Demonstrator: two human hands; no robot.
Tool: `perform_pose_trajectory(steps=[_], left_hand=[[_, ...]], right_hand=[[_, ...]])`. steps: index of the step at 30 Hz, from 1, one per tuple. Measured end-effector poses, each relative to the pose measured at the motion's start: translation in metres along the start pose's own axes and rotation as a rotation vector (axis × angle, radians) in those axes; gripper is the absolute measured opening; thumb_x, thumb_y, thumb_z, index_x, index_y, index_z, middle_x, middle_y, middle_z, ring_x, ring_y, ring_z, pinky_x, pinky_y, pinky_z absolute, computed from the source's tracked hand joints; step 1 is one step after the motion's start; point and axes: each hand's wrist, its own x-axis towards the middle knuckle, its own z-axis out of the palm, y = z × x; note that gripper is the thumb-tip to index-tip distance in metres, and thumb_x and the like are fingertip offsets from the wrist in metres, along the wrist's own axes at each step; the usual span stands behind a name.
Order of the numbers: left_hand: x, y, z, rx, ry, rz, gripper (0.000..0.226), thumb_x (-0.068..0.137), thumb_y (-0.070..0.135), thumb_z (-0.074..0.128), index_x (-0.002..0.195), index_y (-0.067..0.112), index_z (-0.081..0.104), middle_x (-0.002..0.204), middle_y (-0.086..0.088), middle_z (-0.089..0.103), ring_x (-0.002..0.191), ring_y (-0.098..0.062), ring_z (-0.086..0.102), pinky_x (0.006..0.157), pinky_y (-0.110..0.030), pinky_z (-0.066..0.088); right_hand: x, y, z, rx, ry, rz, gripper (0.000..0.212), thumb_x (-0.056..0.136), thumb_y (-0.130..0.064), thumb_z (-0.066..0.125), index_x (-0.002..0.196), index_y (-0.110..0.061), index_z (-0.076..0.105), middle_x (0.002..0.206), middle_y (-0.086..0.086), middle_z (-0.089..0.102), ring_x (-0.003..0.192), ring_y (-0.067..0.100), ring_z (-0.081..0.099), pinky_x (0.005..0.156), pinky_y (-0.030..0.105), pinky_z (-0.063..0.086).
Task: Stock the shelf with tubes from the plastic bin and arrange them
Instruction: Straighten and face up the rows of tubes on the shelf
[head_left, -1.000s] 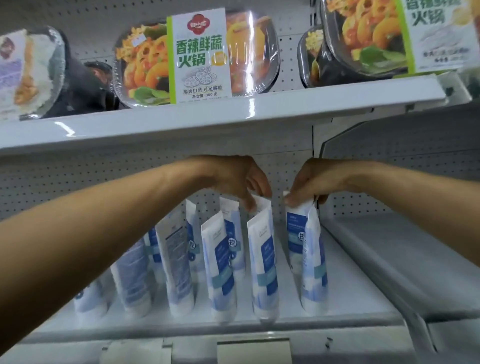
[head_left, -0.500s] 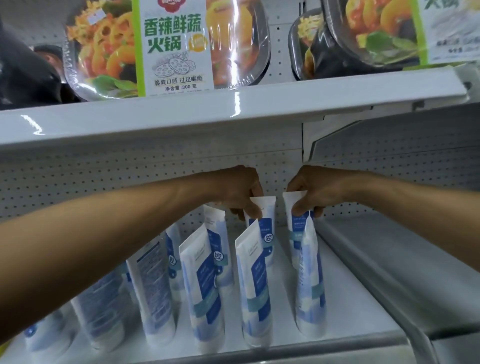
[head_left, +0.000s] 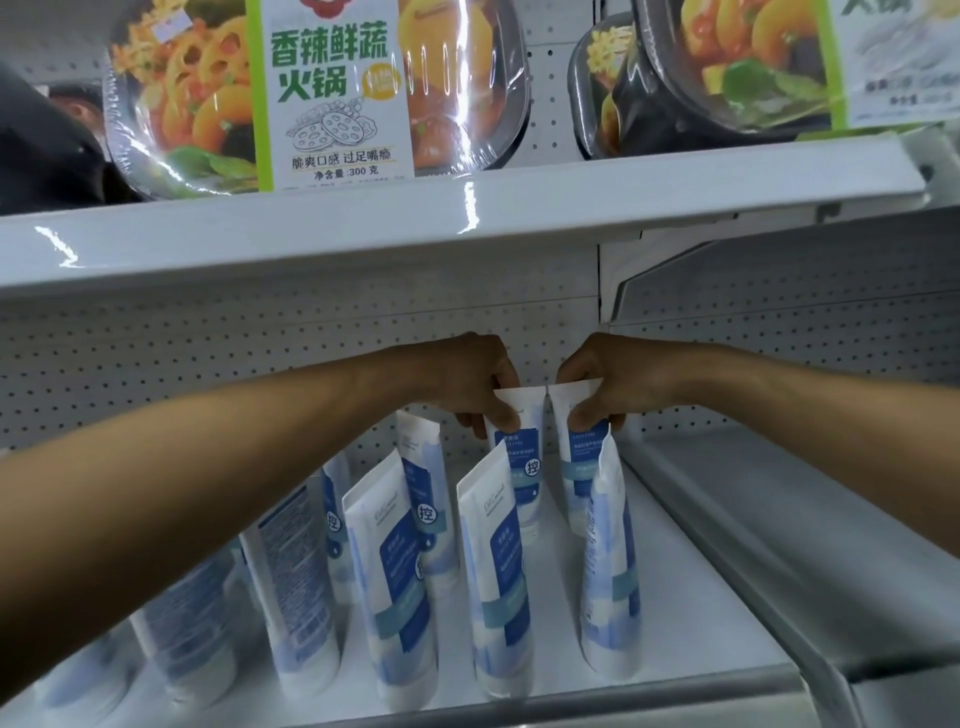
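Your hands are pinching two tubes at the back of the shelf (head_left: 701, 597).
Your left hand (head_left: 467, 384) is gripping the top of the left rear tube (head_left: 522, 470), and your right hand (head_left: 605, 384) is gripping the right rear tube (head_left: 574, 467) just beside it; both are standing upright behind the front tubes (head_left: 493, 597), with hot-pot trays (head_left: 467, 88) sitting on the upper shelf (head_left: 467, 228).

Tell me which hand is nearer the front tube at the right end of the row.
Right. The right hand pinches the right back tube just above the front tube; the left hand pinches the left back tube, farther left.
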Motion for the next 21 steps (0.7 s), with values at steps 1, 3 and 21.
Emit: perform_pose_trajectory(steps=[1,3,21], left_hand=[[-0.0002,0.0002,-0.0002,-0.004,-0.001,0.0,0.03,0.085,0.022,0.072,0.11,0.006,0.069,0.105,-0.006,0.073,0.084,-0.016,0.072,0.076,-0.026,0.06],[-0.0011,0.0005,-0.0005,-0.013,-0.007,-0.001,0.03,0.085,0.021,0.072,0.111,0.006,0.069,0.106,-0.006,0.073,0.084,-0.017,0.072,0.076,-0.025,0.059],[-0.0033,0.004,0.0004,-0.037,-0.045,-0.027,0.03,0.086,0.02,0.071,0.112,0.005,0.066,0.106,-0.008,0.072,0.084,-0.017,0.072,0.075,-0.026,0.06]], right_hand=[[-0.0006,-0.0002,0.0,0.003,0.0,-0.003,0.012,0.08,-0.015,0.076,0.089,-0.012,0.069,0.097,0.01,0.071,0.083,0.019,0.067,0.075,0.035,0.06],[-0.0015,-0.0004,-0.0002,0.002,0.002,-0.001,0.016,0.08,-0.015,0.075,0.094,-0.008,0.07,0.097,0.009,0.071,0.081,0.016,0.066,0.073,0.032,0.059],[0.0024,-0.005,-0.0033,-0.098,-0.055,-0.005,0.01,0.081,-0.019,0.074,0.081,-0.021,0.064,0.086,0.0,0.067,0.079,0.015,0.06,0.073,0.035,0.054]])
